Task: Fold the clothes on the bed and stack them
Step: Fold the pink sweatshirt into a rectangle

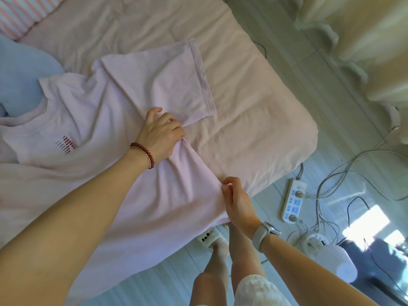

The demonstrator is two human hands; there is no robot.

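We see a soft, creased pink T-shirt point(123, 107) spread flat on the bed point(254, 120), its sheet a wrinkled peach. Our left hand point(160, 132) bunches the fabric beneath the sleeve, fingers curled around it; our right hand point(237, 200) pinches the side seam near the hem, hands apart

We see a pale pink T-shirt point(136, 89) with a dark red striped mark point(66, 144) on its chest. Beneath the T-shirt, the bed point(254, 111) sheet is peach pink. Left of the T-shirt lie a light blue garment point(24, 69) and a pink-and-white striped pillow point(22, 12).
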